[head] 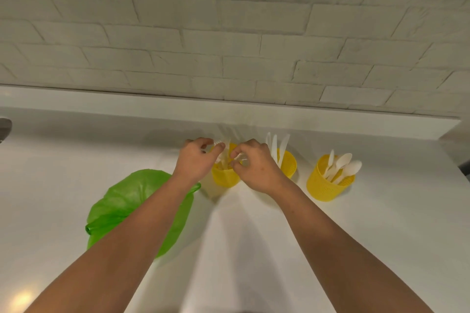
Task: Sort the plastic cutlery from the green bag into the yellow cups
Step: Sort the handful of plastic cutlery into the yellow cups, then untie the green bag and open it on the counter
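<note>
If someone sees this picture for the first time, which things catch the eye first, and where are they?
Two bare hands, the left hand and the right hand, meet over the leftmost yellow cup, pinching white plastic forks. Two more yellow cups stand in a row to the right, one with knives, one with spoons. A bright green bag lies crumpled on the white counter, under the left forearm.

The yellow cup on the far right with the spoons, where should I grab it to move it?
Grip the right yellow cup around its lower side wall, coming from the front right. White spoons stick out of its rim and lean right, so a grip from above would likely knock them; that side is clear of both hands.
</note>
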### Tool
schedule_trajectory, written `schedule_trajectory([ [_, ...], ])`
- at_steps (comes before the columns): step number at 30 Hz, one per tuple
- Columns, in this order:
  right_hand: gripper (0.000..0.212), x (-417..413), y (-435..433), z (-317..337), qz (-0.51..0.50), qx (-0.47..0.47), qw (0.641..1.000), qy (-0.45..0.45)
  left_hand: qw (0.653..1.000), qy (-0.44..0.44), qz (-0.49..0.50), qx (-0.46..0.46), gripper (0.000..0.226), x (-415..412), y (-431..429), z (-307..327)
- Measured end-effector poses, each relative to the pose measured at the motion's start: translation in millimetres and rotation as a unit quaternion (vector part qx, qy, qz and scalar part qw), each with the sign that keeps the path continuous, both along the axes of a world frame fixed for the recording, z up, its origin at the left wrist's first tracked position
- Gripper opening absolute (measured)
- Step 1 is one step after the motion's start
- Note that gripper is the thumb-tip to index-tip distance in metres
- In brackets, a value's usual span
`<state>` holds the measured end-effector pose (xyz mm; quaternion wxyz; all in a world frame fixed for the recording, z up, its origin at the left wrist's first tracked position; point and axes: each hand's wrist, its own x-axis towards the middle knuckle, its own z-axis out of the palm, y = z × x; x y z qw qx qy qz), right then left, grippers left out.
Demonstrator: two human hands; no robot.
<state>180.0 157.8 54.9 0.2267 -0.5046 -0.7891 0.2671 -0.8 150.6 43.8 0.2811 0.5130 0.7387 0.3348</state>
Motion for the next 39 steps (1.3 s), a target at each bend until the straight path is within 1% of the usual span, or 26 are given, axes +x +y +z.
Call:
schedule_trajectory([
  [2, 0.013, -2, -3, -3, -0.013, 0.038, 0.999, 0.008, 1.000, -0.005, 0.014, 0.018, 0.046, -2, -8, 9],
  [5, 0.015, -10, -17, -4, -0.037, 0.069, 0.995, 0.060, 0.995, -0.004, 0.058, 0.083, 0.037, -16, -29, 22],
  [7, 0.016, -23, -34, -2, -0.020, 0.071, 0.993, 0.088, 0.991, 0.014, 0.078, 0.109, 0.033, -38, -50, 27],
  [9, 0.019, -38, -51, -6, 0.018, 0.061, 0.993, 0.096, 0.991, 0.053, 0.083, 0.094, 0.028, -63, -74, 24],
  [11, 0.025, -55, -67, -15, 0.055, 0.040, 0.993, 0.091, 0.990, 0.088, 0.094, 0.055, 0.025, -90, -99, 19],
  [12, 0.029, -63, -73, -21, 0.068, 0.029, 0.993, 0.087, 0.989, 0.109, 0.101, 0.026, 0.026, -104, -110, 13],
  [13, 0.036, -71, -78, -26, 0.081, 0.018, 0.993, 0.080, 0.986, 0.126, 0.110, -0.015, 0.033, -117, -120, 6],
  [15, 0.050, -88, -87, -36, 0.107, -0.002, 0.993, 0.049, 0.975, 0.142, 0.130, -0.110, 0.053, -139, -132, -11],
  [16, 0.054, -96, -91, -39, 0.118, -0.012, 0.993, 0.027, 0.969, 0.138, 0.136, -0.156, 0.060, -147, -137, -20],
  [18, 0.054, -110, -97, -45, 0.136, -0.018, 0.990, -0.022, 0.963, 0.083, 0.137, -0.216, 0.065, -156, -145, -34],
  [19, 0.050, -116, -101, -48, 0.143, -0.017, 0.988, -0.051, 0.965, 0.053, 0.131, -0.221, 0.064, -156, -149, -38],
  [21, 0.045, -123, -107, -53, 0.156, -0.020, 0.982, -0.108, 0.969, 0.040, 0.113, -0.214, 0.057, -152, -155, -44],
  [22, 0.042, -125, -109, -55, 0.160, -0.026, 0.978, -0.130, 0.971, 0.053, 0.106, -0.209, 0.055, -150, -158, -46],
  [24, 0.038, -123, -113, -61, 0.159, -0.033, 0.976, -0.143, 0.971, 0.083, 0.095, -0.201, 0.055, -142, -164, -48],
  [29, 0.026, -100, -122, -68, 0.141, -0.034, 0.981, -0.130, 0.969, 0.134, 0.053, -0.202, 0.054, -115, -175, -44],
  [31, 0.025, -83, -126, -71, 0.128, -0.034, 0.983, -0.127, 0.967, 0.146, 0.032, -0.206, 0.054, -101, -177, -41],
  [36, 0.024, -28, -142, -75, 0.070, 0.015, 0.995, -0.069, 0.960, 0.166, -0.033, -0.223, 0.052, -50, -185, -42],
  [39, 0.025, 14, -151, -81, 0.043, 0.032, 0.998, -0.037, 0.950, 0.180, -0.056, -0.247, 0.057, -13, -185, -43],
])
